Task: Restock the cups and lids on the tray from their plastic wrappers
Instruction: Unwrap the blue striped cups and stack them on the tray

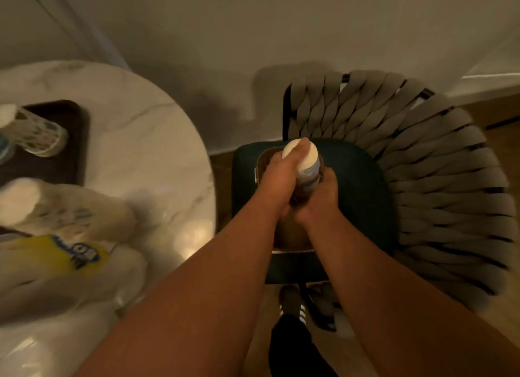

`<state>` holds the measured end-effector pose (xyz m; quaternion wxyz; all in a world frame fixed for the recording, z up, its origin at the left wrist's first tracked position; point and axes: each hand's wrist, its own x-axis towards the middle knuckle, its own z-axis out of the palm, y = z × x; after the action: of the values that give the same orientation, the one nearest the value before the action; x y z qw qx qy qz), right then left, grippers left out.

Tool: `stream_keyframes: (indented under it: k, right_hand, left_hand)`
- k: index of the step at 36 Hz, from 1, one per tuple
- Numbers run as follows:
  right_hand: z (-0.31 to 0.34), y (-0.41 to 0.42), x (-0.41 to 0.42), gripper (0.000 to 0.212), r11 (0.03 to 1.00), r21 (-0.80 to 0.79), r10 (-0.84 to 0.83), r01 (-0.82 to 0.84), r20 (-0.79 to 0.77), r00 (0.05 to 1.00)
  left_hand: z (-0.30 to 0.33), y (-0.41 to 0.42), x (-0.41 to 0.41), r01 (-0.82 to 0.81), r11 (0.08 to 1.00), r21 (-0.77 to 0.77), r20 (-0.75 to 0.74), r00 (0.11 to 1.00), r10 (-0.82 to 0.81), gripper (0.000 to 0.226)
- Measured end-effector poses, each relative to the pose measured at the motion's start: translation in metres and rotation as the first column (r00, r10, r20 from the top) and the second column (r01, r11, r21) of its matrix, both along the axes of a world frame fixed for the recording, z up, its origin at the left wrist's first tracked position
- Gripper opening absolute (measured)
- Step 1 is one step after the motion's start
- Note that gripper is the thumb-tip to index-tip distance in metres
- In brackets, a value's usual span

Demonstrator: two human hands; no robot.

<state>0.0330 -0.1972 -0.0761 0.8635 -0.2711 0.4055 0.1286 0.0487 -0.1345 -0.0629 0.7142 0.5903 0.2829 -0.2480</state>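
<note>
Head view, single: steep downward look, close over forearms, chair (394, 179) ahead, table (140, 140) at left edge.

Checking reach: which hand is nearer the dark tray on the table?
Left. The left hand grips the cup stack over the chair, on the side toward the tray; the right hand lies farther away.

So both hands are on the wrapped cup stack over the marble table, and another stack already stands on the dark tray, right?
Not quite. The head view shows the left hand and right hand gripping the wrapped cup stack over the green chair seat, not the marble table. The other stack does stand on the dark tray.
</note>
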Motion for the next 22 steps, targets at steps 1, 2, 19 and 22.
stream_keyframes:
  k: [1, 2, 19, 22]
  right_hand:
    - [0.013, 0.000, -0.012, 0.052, 0.998, -0.002, -0.066, 0.066, -0.035, 0.997]
    - [0.025, -0.002, -0.024, 0.040, 0.998, -0.010, -0.065, 0.065, -0.019, 0.998]
    - [0.093, 0.098, -0.286, 0.082, 0.921, 0.198, 0.290, -0.336, 0.228, 0.929]
    - [0.104, 0.137, -0.305, 0.052, 0.896, 0.158, 0.394, -0.415, 0.145, 0.908]
  left_hand:
    - [0.013, 0.002, -0.010, 0.011, 1.000, 0.017, 0.031, 0.999, -0.012, 0.085]
    - [0.026, 0.004, -0.022, 0.028, 0.999, 0.029, 0.064, 0.998, -0.030, 0.080]
    - [0.154, 0.165, -0.292, 0.145, 0.982, 0.122, 0.159, 0.974, -0.163, 0.069]
    - [0.164, 0.210, -0.310, 0.092, 0.986, 0.137, 0.119, 0.987, -0.109, 0.044]
